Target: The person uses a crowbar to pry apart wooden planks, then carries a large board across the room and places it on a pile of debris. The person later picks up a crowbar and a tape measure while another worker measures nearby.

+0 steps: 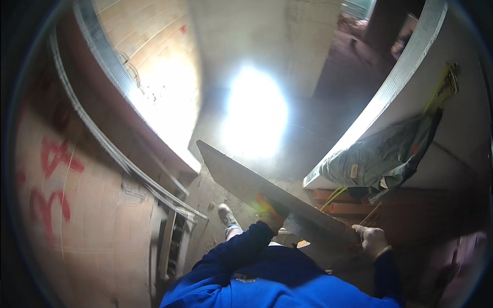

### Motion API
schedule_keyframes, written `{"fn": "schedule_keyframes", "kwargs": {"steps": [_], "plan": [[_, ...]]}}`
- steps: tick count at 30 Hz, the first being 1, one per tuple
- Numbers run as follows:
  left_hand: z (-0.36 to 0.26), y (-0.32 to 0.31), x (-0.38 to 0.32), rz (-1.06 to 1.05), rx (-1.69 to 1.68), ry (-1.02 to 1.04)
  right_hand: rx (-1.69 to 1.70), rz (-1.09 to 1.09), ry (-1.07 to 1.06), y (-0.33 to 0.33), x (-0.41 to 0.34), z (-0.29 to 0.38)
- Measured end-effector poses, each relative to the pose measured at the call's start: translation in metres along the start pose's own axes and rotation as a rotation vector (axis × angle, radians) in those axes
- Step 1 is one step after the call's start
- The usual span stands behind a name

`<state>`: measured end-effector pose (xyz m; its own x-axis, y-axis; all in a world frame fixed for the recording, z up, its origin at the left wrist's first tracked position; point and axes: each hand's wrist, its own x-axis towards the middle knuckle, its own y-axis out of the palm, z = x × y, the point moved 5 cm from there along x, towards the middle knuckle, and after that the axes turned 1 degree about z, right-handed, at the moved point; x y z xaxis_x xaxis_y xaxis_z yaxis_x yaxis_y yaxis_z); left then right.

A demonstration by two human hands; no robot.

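Note:
A long, flat grey board lies diagonally in front of my body, its far end pointing up and left. My right hand, in a pale glove, grips the near right end, with the thumb along the edge. My left hand is at the board's lower middle edge. Something orange and black shows there; whether it is part of a glove or a held tool is unclear. The left fingers are largely hidden. Below the board, my shoe stands on the dusty concrete floor.
Thin pale conduits run along the left block wall, which bears red painted marks. A doorway opens ahead, with a metal-edged right jamb. A green garment hangs on the right wall above orange pipes. Glaring light whites out the floor ahead.

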<state>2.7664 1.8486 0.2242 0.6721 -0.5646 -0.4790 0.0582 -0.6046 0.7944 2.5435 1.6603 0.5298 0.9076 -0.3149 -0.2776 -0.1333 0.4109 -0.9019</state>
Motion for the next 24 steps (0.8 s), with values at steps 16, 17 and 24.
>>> {"fn": "schedule_keyframes", "kwargs": {"steps": [16, 17, 24], "plan": [[-0.185, 0.192, 0.225, 0.434, 0.115, -0.581, -0.126, -0.211, 0.473, -0.04, 0.2, 0.133], [-0.18, 0.194, 0.245, 0.4, 0.159, -0.627, -0.112, -0.201, 0.505, -0.038, 0.21, 0.127], [-0.146, 0.241, 0.376, 0.389, 0.058, -0.817, 0.085, -0.21, 0.721, -0.027, 0.309, 0.063]]}}
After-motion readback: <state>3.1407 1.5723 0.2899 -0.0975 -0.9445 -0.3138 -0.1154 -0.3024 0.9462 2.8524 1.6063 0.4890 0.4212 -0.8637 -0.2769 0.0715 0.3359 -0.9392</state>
